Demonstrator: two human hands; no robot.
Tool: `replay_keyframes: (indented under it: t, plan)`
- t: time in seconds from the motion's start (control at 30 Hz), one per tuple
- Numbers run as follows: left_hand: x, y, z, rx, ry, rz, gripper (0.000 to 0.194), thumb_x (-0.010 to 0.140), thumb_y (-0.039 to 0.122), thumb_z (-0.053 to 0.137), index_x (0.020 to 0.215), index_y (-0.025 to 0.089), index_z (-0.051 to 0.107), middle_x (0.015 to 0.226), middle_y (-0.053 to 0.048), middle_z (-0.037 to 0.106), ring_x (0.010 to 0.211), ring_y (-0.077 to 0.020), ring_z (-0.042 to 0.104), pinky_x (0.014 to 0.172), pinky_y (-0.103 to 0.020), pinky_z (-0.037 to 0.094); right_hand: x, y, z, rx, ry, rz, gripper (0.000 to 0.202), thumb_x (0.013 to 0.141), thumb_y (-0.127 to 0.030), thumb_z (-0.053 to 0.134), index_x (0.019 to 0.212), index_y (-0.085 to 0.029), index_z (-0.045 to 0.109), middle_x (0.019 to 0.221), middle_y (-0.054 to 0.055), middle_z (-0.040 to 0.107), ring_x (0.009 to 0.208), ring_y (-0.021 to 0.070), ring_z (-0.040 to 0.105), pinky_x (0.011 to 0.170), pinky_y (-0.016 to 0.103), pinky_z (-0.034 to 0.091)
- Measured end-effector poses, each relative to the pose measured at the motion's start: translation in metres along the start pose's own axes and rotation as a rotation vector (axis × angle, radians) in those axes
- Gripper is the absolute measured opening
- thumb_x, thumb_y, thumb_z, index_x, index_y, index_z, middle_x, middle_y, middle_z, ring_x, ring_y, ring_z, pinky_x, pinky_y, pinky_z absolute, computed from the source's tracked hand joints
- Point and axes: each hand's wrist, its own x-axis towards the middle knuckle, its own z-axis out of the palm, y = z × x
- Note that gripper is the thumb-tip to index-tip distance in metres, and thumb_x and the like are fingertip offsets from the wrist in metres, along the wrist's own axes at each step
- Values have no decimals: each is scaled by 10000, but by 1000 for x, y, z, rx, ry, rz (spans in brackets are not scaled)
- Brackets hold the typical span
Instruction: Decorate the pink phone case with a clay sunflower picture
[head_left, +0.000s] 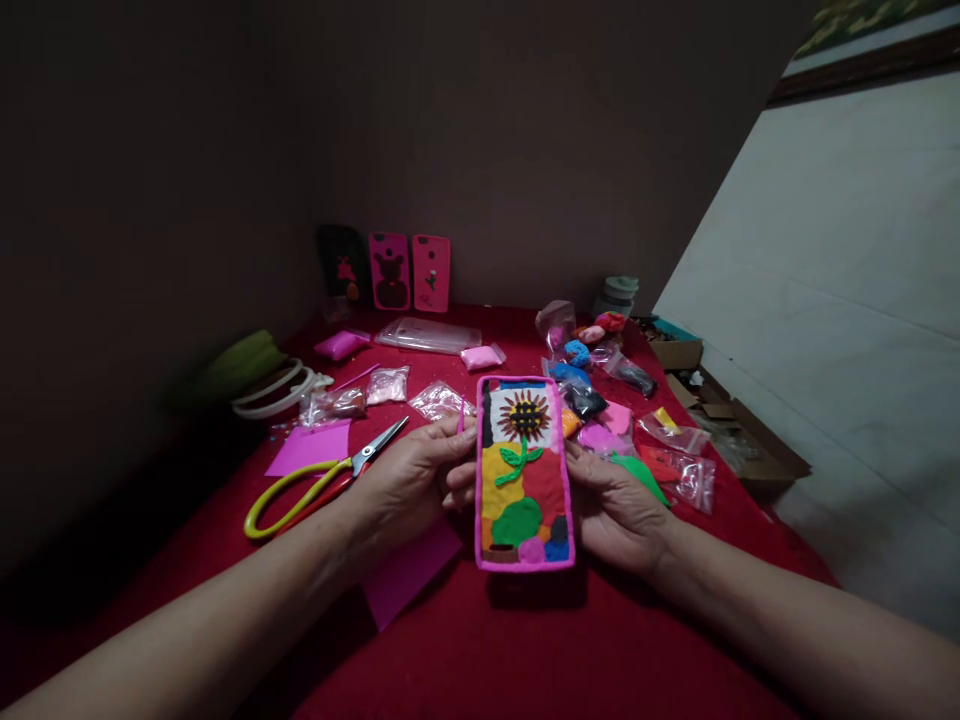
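Note:
A phone case (517,520) with a pink rim is held up over the red cloth, its face covered in coloured clay patches and a sunflower with a green stem. My left hand (424,465) grips its left edge, with a thin pink tool (460,415) upright between thumb and fingers. On the right edge, my right hand (619,510) holds the case, the fingers partly hidden behind it. Scissors (322,485) with yellow and red handles lie beside my left forearm. A magenta sheet (412,575) lies partly under my left hand.
Three decorated cases (388,272) lean on the back wall. Clear cases (427,336) lie before them. Clay packets (577,390) are heaped at the right, near a lidded jar (618,295). White rings (277,390) lie left; cardboard boxes (735,425) stand beyond the right edge.

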Motion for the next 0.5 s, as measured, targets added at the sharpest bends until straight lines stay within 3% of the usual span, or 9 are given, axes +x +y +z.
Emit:
replay_keyframes:
  t: [0.33,0.5]
  plan:
    - [0,0,-2,14,-2,2,164,902,229,614,767,167,544,468,66,361,424,-72,258,403,-158,285,3,0,-7,87,-19,-36,257,827,-106,708,1069,-188,696,1039,40,797,987,192,740,1162,452,397]
    - [1,0,-3,21,19,3,134,899,223,613,793,168,552,477,65,368,431,-74,256,409,-160,282,4,0,-10,41,17,-22,259,857,-142,673,1114,-173,662,1155,100,773,1105,252,718,1146,526,403]
